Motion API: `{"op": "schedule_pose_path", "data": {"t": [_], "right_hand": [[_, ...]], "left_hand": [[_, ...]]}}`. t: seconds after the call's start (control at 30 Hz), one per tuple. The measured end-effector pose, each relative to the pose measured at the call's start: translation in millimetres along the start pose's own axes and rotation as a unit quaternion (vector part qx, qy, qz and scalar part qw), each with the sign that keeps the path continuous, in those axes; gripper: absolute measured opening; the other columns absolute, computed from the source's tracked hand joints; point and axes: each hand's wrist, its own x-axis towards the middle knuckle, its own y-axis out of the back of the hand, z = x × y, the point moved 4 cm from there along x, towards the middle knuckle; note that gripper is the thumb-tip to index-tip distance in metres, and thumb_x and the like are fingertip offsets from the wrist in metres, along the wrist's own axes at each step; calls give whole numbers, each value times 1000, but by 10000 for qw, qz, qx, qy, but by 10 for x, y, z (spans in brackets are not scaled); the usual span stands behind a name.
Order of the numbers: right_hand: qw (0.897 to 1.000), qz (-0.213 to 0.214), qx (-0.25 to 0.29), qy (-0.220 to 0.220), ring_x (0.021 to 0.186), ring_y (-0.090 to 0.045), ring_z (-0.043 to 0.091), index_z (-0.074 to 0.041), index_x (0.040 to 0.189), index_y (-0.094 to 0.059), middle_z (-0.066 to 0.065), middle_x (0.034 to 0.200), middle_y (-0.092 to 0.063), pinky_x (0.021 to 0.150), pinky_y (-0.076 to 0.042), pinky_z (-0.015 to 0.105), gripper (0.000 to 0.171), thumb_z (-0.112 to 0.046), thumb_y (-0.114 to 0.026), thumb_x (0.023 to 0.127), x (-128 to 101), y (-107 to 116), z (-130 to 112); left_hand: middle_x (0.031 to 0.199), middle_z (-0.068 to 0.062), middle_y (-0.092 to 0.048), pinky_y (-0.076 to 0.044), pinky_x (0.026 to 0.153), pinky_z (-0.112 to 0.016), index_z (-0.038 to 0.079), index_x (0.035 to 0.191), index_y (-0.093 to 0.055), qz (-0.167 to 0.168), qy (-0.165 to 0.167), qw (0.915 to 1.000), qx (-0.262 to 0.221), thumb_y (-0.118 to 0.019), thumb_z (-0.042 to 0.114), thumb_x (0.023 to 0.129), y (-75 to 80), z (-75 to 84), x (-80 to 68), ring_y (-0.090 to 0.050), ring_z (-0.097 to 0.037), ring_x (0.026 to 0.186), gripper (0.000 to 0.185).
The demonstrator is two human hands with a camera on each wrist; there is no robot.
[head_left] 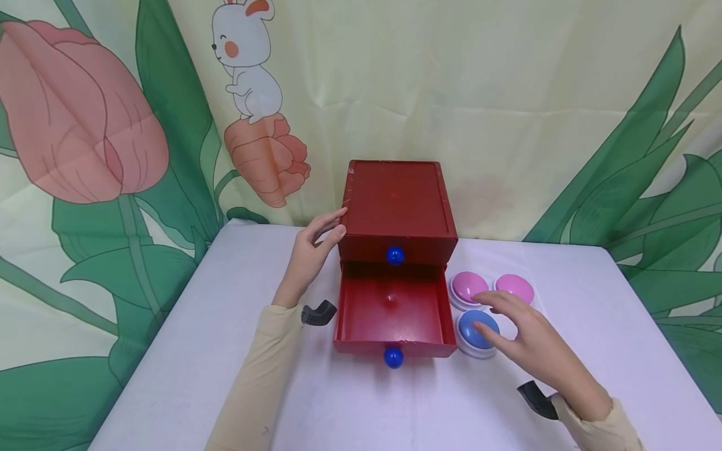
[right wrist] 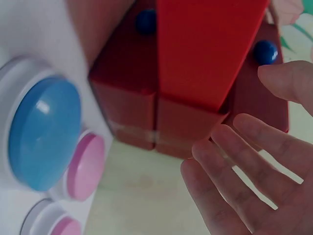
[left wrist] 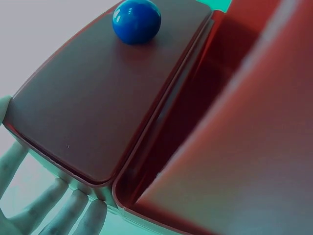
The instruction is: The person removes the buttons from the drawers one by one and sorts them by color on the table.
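Observation:
A red drawer cabinet stands at the back of the table. Its middle drawer is pulled out, showing a bare red floor; a blue knob is on its front. My left hand rests its fingertips against the cabinet's upper left side, fingers spread in the left wrist view. Over the round push buttons at the cabinet's right hovers my right hand, fingers extended, holding nothing. Beneath its thumb lies a blue button; behind are a pink button and another pink button, partly covered.
The closed top drawer has a blue knob. In the right wrist view the bottom drawer's blue knob also shows. A white cloth covers the table. Behind hangs a printed curtain with a rabbit and plants.

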Motion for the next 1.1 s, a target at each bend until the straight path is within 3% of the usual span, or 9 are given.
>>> {"op": "schedule_pose_path", "data": {"t": [0.23,0.47,0.7,0.87,1.1], "right_hand": [[9993,265,33,252,114,-61,27,-16,128,-64,2,123,-66,84,-56,53,49,-25,-81,83,-40,31,-217],[9998,-73,185,-86,117,-60,30,-20,129,-63,4,129,-63,77,-60,45,49,-32,-79,85,-86,16,-409],[9992,-59,389,76,104,-66,23,-22,124,-67,-2,120,-66,71,-61,33,45,-28,-82,82,-127,-22,-583],[9984,-34,510,241,100,-63,10,-25,121,-68,-12,115,-64,74,-58,23,43,-24,-83,81,-157,-95,-648],[9969,-104,749,202,82,-55,3,-25,117,-70,-14,102,-63,65,-54,19,35,-26,-81,84,-196,-156,-741]], "left_hand": [[145,-6,-52,-47,103,-49,12,142,-56,5,5,10000,-28,-59,18,100,-7,7,1,-52,-22,131,42],[144,-6,-52,-47,103,-48,13,142,-56,29,29,10000,-24,-59,19,100,-2,-6,8,-53,-22,130,42],[144,-8,-53,-46,105,-48,12,142,-56,32,34,10000,-52,-58,18,100,-4,-5,3,-53,-23,131,42],[144,-8,-52,-46,105,-49,12,142,-55,22,27,10000,-36,-58,18,100,-9,5,-2,-52,-23,131,43],[145,-7,-52,-46,105,-49,13,142,-56,26,42,10000,7,-58,19,100,-11,8,-9,-53,-22,131,43]]}}
